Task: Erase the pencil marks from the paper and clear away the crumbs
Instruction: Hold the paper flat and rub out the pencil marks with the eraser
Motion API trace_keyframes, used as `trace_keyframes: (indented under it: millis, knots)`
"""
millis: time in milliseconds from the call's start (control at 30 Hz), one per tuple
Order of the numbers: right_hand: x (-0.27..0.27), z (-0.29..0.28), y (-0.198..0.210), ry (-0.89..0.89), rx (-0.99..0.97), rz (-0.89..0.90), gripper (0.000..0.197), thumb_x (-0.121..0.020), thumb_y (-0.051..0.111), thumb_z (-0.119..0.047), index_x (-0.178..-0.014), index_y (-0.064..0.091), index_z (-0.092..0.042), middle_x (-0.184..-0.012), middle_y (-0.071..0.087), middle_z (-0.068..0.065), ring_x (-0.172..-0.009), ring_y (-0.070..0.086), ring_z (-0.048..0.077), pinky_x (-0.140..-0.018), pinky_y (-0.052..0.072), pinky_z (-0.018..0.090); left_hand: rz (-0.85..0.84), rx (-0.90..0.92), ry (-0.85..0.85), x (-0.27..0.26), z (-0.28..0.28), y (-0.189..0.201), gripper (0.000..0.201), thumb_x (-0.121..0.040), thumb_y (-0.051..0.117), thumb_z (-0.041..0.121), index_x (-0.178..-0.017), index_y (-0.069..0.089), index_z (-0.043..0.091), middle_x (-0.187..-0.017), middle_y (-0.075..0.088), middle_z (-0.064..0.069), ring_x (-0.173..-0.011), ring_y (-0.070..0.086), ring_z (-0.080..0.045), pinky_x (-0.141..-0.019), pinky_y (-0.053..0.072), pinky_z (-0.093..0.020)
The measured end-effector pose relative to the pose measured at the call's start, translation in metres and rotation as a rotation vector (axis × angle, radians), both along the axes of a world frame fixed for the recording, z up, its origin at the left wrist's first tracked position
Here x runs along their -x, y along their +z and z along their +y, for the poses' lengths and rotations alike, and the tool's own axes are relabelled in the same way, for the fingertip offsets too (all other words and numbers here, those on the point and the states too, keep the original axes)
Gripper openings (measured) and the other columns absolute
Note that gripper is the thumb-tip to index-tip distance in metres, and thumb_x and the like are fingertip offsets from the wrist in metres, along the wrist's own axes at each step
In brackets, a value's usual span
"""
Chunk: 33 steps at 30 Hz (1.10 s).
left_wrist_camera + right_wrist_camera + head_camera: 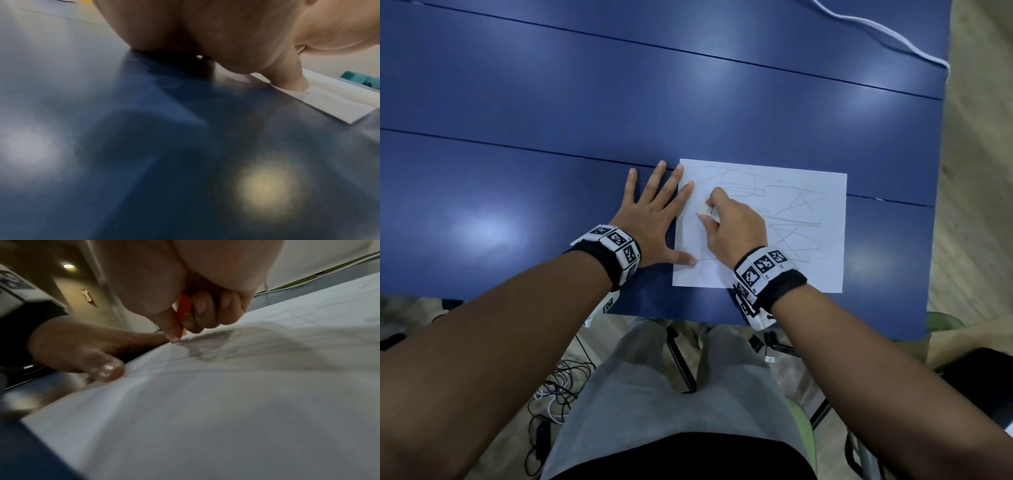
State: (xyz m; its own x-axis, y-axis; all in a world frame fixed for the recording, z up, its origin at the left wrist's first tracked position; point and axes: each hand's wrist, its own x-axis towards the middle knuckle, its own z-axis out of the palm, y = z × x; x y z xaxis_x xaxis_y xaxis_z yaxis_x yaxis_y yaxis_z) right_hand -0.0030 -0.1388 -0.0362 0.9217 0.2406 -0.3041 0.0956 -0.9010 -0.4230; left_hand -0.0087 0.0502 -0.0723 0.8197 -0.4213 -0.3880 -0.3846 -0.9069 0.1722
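Nearest the person, below the counter edge, grey-trousered legs [654,387] sit over a tangle of black and white cables on the floor [554,387]. Both wrists carry black bands with square black-and-white marker tiles [619,253].

On the dark blue glossy counter [517,192] lies the white rectangular sheet of paper [822,274], its long axis running left to right between the hands and out past the right one, its near edge close to the counter's near edge. Grey pencil scribbles [791,212] cover the part beyond and right of the right hand; the strip between the two hands looks nearly bare.

The left hand [654,219] lies flat with fingers spread and straight, palm on the counter just left of the sheet, thumb tip and two fingertips pressing on the paper's left margin; the left wrist view shows the thumb [287,78] on the paper's edge.

The right hand [732,229] is curled round a small white eraser in a printed sleeve [708,210], pinched between thumb and fingers. The eraser's long axis points away and to the left, toward the left hand's fingertips, with its bare white tip down on the paper. In the right wrist view the sleeve shows orange [184,311].

Farther off, a white cord [876,27] trails across the counter's far right corner.
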Motion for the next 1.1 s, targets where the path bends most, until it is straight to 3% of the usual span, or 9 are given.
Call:
trace_keyframes:
  millis: [100,233,400,533,700,833,1000,1100]
  knots:
    - [0.002,0.002,0.001,0.068,-0.006,0.028,0.021,-0.096,0.053,-0.032,-0.109,0.049,-0.017,-0.095,0.067,-0.001,-0.084,0.061,0.026,-0.067,0.046,0.034,0.002,0.001,0.002,0.0,-0.001,0.001,0.134,-0.06,0.024,0.102,-0.161,-0.01,0.021,-0.166,-0.027,-0.004,-0.151,-0.028,-0.029,-0.117,-0.013,-0.067]
    - [-0.011,-0.004,0.0,-0.028,0.011,-0.013,0.022,-0.095,0.053,-0.033,-0.109,0.048,-0.017,-0.09,0.066,0.0,-0.08,0.06,0.026,-0.063,0.043,0.032,0.011,0.0,0.001,0.0,-0.001,0.001,0.134,-0.062,0.031,0.101,-0.161,-0.011,0.021,-0.165,-0.027,-0.004,-0.151,-0.028,-0.03,-0.117,-0.014,-0.067]
    - [0.003,0.003,0.0,0.099,0.009,0.02,0.02,-0.096,0.052,-0.033,-0.108,0.047,-0.018,-0.095,0.068,-0.001,-0.083,0.062,0.026,-0.067,0.049,0.036,0.012,-0.004,0.002,0.0,-0.001,0.002,0.133,-0.062,0.03,0.101,-0.16,-0.012,0.021,-0.165,-0.029,-0.004,-0.15,-0.029,-0.03,-0.117,-0.014,-0.067]
    - [-0.01,-0.004,-0.002,-0.048,0.006,-0.028,0.021,-0.095,0.053,-0.032,-0.108,0.048,-0.016,-0.088,0.065,-0.002,-0.079,0.06,0.026,-0.063,0.042,0.032,0.016,-0.003,0.0,-0.001,-0.001,0.001,0.134,-0.062,0.032,0.101,-0.161,-0.011,0.021,-0.165,-0.028,-0.004,-0.151,-0.028,-0.03,-0.117,-0.013,-0.068]
    - [-0.002,0.0,-0.003,0.071,0.018,0.0,0.021,-0.096,0.051,-0.034,-0.108,0.047,-0.018,-0.096,0.068,-0.002,-0.084,0.061,0.025,-0.066,0.047,0.034,0.018,-0.01,-0.002,0.0,0.0,0.001,0.134,-0.063,0.031,0.101,-0.16,-0.014,0.021,-0.164,-0.031,-0.004,-0.15,-0.03,-0.03,-0.117,-0.012,-0.068]
    - [-0.011,-0.002,-0.004,-0.03,0.012,-0.036,0.021,-0.095,0.053,-0.033,-0.108,0.048,-0.018,-0.095,0.068,-0.002,-0.083,0.062,0.026,-0.065,0.047,0.034,0.01,-0.011,-0.007,-0.001,0.0,0.0,0.134,-0.063,0.031,0.101,-0.16,-0.014,0.021,-0.165,-0.029,-0.004,-0.151,-0.028,-0.03,-0.117,-0.012,-0.068]
    - [-0.002,0.004,-0.004,0.061,0.01,-0.011,0.021,-0.096,0.051,-0.034,-0.108,0.047,-0.017,-0.094,0.068,-0.001,-0.082,0.061,0.026,-0.064,0.046,0.033,0.005,0.001,-0.003,0.0,0.0,-0.001,0.133,-0.063,0.03,0.102,-0.16,-0.013,0.021,-0.165,-0.028,-0.004,-0.151,-0.028,-0.03,-0.117,-0.013,-0.068]
    - [-0.015,0.0,-0.004,-0.026,0.014,-0.046,0.021,-0.096,0.053,-0.034,-0.108,0.048,-0.017,-0.089,0.066,-0.002,-0.081,0.061,0.027,-0.062,0.042,0.032,0.009,0.0,-0.004,-0.001,0.0,-0.001,0.134,-0.063,0.031,0.101,-0.16,-0.013,0.022,-0.165,-0.028,-0.004,-0.151,-0.028,-0.03,-0.117,-0.012,-0.068]
